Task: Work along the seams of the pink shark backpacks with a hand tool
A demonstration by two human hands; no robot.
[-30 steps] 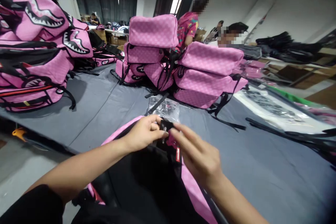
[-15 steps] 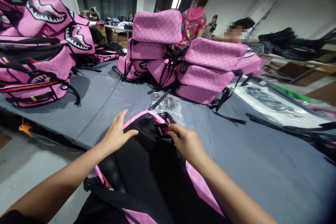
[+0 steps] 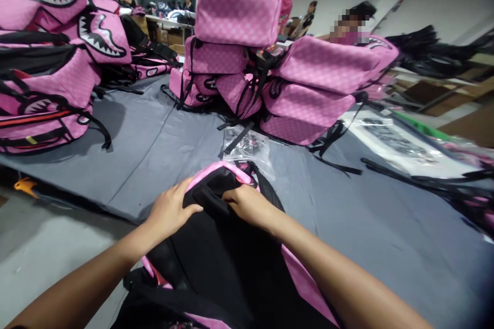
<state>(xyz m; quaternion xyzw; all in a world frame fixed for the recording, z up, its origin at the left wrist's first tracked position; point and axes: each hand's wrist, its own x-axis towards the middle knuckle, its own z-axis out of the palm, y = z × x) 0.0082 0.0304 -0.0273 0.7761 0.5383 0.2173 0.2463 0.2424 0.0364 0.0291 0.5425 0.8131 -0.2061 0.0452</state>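
Note:
In front of me a pink-trimmed backpack (image 3: 227, 262) lies open on the table, its black lining facing up. My left hand (image 3: 170, 211) grips the left side of its opening, thumb inside and fingers around the outer edge. At the top of the opening, my right hand (image 3: 249, 208) is closed with bent fingertips at the black inner pocket (image 3: 210, 198). Whatever those fingertips hold is hidden by the hand and lining. Just beyond the bag's top lies a clear plastic bag (image 3: 249, 149) with small dark items in it.
Pink backpacks with shark mouths (image 3: 42, 97) are heaped at the left. More stacked pink bags (image 3: 237, 13) stand across the grey table (image 3: 142, 164). Black straps (image 3: 417, 182) and a white printed sheet (image 3: 401, 139) lie at the right. Several people (image 3: 353, 23) are behind the stacks.
My right hand has moved left and into the bag's opening. The small dark card it held is out of sight. My left hand stays at the edge; the view has shifted slightly.

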